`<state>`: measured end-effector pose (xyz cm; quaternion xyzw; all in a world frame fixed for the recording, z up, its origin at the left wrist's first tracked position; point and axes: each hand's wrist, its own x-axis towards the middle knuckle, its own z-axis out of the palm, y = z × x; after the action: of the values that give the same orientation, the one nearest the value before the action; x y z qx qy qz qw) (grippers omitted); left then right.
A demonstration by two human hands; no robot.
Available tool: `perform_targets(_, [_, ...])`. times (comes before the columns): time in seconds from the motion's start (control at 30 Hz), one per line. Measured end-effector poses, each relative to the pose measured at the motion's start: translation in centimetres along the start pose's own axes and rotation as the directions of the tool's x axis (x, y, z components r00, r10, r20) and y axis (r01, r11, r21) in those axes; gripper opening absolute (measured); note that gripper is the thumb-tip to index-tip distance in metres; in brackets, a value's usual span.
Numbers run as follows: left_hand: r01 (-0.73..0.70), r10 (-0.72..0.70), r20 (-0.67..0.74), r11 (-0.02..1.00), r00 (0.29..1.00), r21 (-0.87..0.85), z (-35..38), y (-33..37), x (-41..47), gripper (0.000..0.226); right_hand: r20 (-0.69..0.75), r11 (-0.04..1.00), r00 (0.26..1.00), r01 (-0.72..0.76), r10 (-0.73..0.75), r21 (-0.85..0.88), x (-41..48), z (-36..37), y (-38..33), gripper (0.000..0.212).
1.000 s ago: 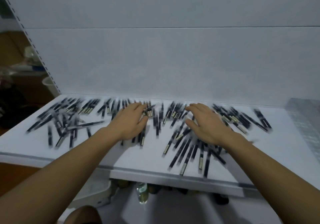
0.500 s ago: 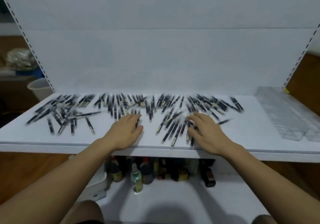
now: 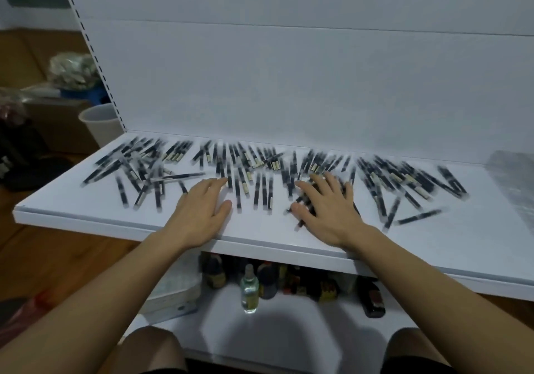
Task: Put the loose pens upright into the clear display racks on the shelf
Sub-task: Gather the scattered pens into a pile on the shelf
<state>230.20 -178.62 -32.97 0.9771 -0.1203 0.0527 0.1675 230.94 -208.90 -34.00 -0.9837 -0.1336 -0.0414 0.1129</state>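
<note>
where the white shelf (image 3: 86,209) is seen from above, loose pens (image 3: 263,191) are shown lying flat across its surface, scattered in a band from 9 o'clock to 3 o'clock. the left hand (image 3: 202,211) is laid palm down near the front edge, its fingers straight and close together, the fingertips (image 3: 221,182) touching the nearest pens at its 12 o'clock; nothing is gripped. the right hand (image 3: 326,209) is laid palm down at 3 o'clock of the left, apart from it, its fingers straight and spread over several pens, which are covered but not clasped. a clear display rack (image 3: 514,177) is visible at the far 3 o'clock end of the shelf, blurred, well apart from both hands. beneath the shelf, at 6 o'clock, a row of dark bottles (image 3: 267,282) and one clear bottle (image 3: 250,289) are shown; a pale bucket (image 3: 99,125) is seen at 9 o'clock beyond the shelf
</note>
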Motion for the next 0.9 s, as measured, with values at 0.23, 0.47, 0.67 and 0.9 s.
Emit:
perform_targets(0.23, [-0.128,0.129,0.019,0.991,0.991,-0.047,1.8,1.0,4.0,0.06,-0.045,0.997,0.996,-0.08,0.081,0.005,4.4,0.4,1.8,0.066])
perform_targets(0.47, [-0.146,0.148,0.037,0.988,0.988,-0.048,0.8,0.4,4.6,0.061,-0.077,1.0,0.997,-0.023,0.025,0.02,3.5,-0.6,1.6,0.064])
perform_targets(0.67, [-0.084,0.084,-0.009,0.996,0.996,0.001,-1.3,-3.5,2.9,0.065,-0.021,0.993,0.995,0.102,-0.101,0.06,4.8,0.2,-4.4,0.056])
perform_targets(0.9, [0.148,-0.148,-0.184,0.989,0.972,-0.014,-5.2,-12.1,0.1,0.056,0.101,0.935,0.932,0.339,-0.348,0.103,8.2,2.7,-15.2,0.073])
